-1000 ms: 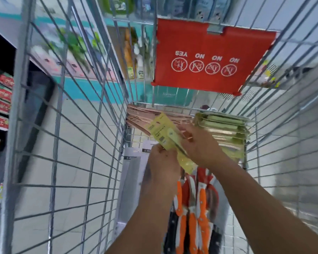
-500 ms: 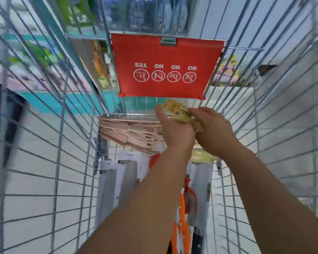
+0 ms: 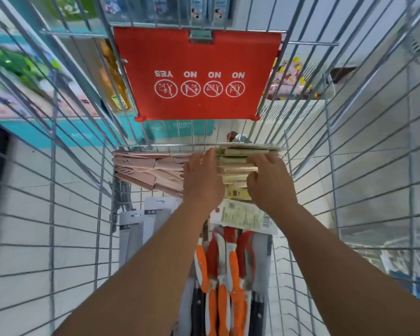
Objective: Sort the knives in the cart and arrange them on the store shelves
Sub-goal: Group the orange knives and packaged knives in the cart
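Both hands reached into the far end of the wire cart [image 3: 78, 214], just above the middle of the frame. The left hand [image 3: 202, 175] lay with straight fingers against the left side of a stack of green-yellow knife packs [image 3: 238, 163], while the right hand [image 3: 268, 180] curled its fingers over the right side of the same stack, gripping it. The stack stood against the cart's far wall, right of centre.

Touching the left hand's outer edge, a pile of pink knife packs [image 3: 146, 170] lay at the far left corner of the cart floor. Just below the hands, a single green-yellow pack with a printed label [image 3: 245, 215] lay flat, partly under the right wrist. Lower in the frame, between the two forearms, orange-handled knives [image 3: 218, 282] and red-handled ones [image 3: 245, 241] lay side by side on their cards, pointing toward the bottom edge. To their left, grey carded knives [image 3: 141, 229] lay along the cart floor.

Above the hands, in the upper centre, a red child-seat flap [image 3: 199, 73] hung on the cart's far wall, printed upside down with YES and three NOs over round symbols. Store shelves [image 3: 34, 76], blurred, showed through the wires at the upper left.
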Demonstrator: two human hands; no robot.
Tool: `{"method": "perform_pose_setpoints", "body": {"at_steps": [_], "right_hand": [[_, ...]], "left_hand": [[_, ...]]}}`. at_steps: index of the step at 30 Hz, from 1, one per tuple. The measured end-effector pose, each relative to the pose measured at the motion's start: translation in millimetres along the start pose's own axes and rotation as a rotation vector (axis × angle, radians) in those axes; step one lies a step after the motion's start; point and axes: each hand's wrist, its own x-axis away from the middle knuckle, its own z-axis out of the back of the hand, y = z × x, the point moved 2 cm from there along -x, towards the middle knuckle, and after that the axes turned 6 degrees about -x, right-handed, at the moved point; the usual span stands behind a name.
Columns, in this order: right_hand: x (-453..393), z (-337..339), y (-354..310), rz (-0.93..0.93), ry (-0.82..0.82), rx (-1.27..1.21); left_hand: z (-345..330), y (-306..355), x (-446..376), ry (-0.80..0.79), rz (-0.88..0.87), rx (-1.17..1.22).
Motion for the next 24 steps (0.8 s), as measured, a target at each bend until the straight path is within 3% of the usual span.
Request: {"method": "perform_pose_setpoints", "body": {"at_steps": [6,9,14,17,20,24], "right_hand": [[44,-39,11,-0.053,-0.315,0.084],[54,-49,17,-0.052,-0.375,0.14],[62,-49,21,-0.08,-0.305,0.11],[66,-40,26,-0.078,-0.242,0.203],[60,-24,24,-0.037,-0.155,0.101],[40,10,2,0.056,0.108,-0.156]], "left_hand": [[-27,-26,40,-0.279,0.037,-0.054],[-41,-32,54,-0.312,0.047,0.067],[-49,-31,63,-0.156,0.158,0.3],[-41,-35,64,-0.159,0.157,0.308],[-24,-35,64,-0.111,0.078,0.257],[8,-13,55,0.228,-0.043,0.201]]}}
